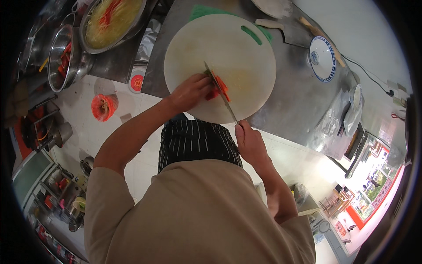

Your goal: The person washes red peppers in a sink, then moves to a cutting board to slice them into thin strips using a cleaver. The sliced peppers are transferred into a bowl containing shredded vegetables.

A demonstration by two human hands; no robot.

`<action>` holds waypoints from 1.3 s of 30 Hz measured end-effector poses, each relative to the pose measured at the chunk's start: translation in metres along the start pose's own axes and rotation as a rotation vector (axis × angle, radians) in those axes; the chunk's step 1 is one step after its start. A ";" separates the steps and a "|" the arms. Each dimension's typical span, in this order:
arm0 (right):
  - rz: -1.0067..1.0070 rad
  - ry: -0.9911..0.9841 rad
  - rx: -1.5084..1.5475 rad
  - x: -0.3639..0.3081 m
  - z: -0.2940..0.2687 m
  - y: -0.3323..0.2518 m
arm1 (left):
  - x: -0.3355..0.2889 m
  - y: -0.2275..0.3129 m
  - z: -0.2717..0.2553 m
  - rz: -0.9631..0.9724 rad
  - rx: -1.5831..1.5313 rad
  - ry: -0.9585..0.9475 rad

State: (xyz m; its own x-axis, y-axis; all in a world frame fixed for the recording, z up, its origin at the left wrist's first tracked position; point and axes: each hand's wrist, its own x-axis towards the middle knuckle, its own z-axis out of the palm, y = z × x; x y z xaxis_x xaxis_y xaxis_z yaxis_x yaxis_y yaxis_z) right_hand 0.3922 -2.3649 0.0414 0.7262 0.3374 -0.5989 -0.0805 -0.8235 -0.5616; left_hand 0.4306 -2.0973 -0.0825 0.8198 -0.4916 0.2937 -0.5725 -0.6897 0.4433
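Note:
A round white cutting board (189, 48) lies on the steel table. On it my right hand (251, 144) grips a knife (227, 104) by its handle, and the narrow blade slants away to the upper left. Against the blade's left side, my left hand (193, 91) is closed with curled fingers over a piece of red vegetable that looks like red pepper (212, 94). Thin red strips (222, 86) lie along the blade's right side. The fingertips of my left hand are partly hidden.
A metal basin (143, 13) of pale yellow shreds with red strips stands at upper left, beside a steel bowl (52, 70) of red pieces. A cleaver (295, 36), a blue-rimmed bowl (322, 59) and plastic bags (334, 123) lie right. A red basket (104, 108) stands on the floor.

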 end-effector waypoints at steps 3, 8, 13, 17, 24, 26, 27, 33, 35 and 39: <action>-0.114 0.059 0.005 0.021 0.013 0.002 | -0.001 0.000 -0.002 -0.015 -0.058 -0.025; -0.157 0.072 -0.073 0.036 0.007 -0.005 | 0.002 -0.002 -0.004 0.002 -0.072 0.068; 0.033 -0.012 0.000 0.005 -0.003 -0.003 | 0.000 -0.002 0.003 0.027 -0.022 0.114; -0.080 0.060 0.019 0.030 0.016 -0.005 | -0.003 -0.003 0.003 0.011 -0.094 0.067; -0.117 0.012 -0.119 0.016 -0.006 -0.008 | -0.006 -0.005 0.006 -0.006 -0.050 0.074; -0.136 -0.075 -0.236 0.011 -0.005 -0.007 | -0.007 -0.005 0.009 -0.014 -0.065 0.089; -0.156 -0.026 -0.195 0.011 -0.003 -0.006 | -0.007 -0.005 0.010 -0.015 -0.082 0.102; -0.034 0.071 0.031 0.037 0.019 -0.012 | -0.005 -0.007 0.002 -0.006 -0.089 0.090; -0.061 0.074 0.084 0.026 0.006 -0.010 | -0.003 -0.008 0.001 0.011 -0.074 0.116; 0.041 -0.013 0.038 0.016 0.001 -0.010 | -0.006 -0.004 0.003 0.008 -0.095 0.090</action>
State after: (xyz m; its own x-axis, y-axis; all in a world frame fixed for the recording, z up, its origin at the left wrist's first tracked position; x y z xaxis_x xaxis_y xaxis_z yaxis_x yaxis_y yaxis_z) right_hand 0.4039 -2.3505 0.0370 0.7128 0.3098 -0.6292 -0.1361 -0.8190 -0.5574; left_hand 0.4283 -2.0933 -0.0884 0.8159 -0.4443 0.3701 -0.5782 -0.6305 0.5178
